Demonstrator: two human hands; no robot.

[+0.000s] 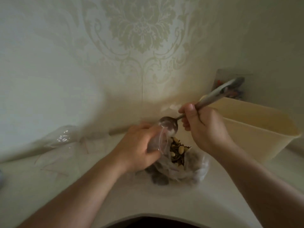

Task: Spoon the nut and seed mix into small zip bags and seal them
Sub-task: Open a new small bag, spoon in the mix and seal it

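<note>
Right hand (201, 127) clamped around the handle of a metal spoon (169, 126), fingers curled tight, thumb on top. Long axis of the spoon running from upper right, above the cream tub (256, 129), down and left to the bowl, which sits tipped at the mouth of a small zip bag (158, 140). Bowl apparently emptied (blur makes that hard to confirm).

Left hand (139, 145) gripping that small bag by its upper edge, fingers curled around the clear plastic, mouth held open toward the spoon and just beside it. Directly below both, a larger clear bag (185, 165) lying on the pale table (131, 195) with the nut and seed mix (178, 151) showing through its open top.

Key relation: mix below and slightly nearer than the spoon bowl, so probably a short dip down with the right hand, the nearer of the two to the mix, then back up-left to the held mouth. More clear bags (62, 137) lying well apart at left.
</note>
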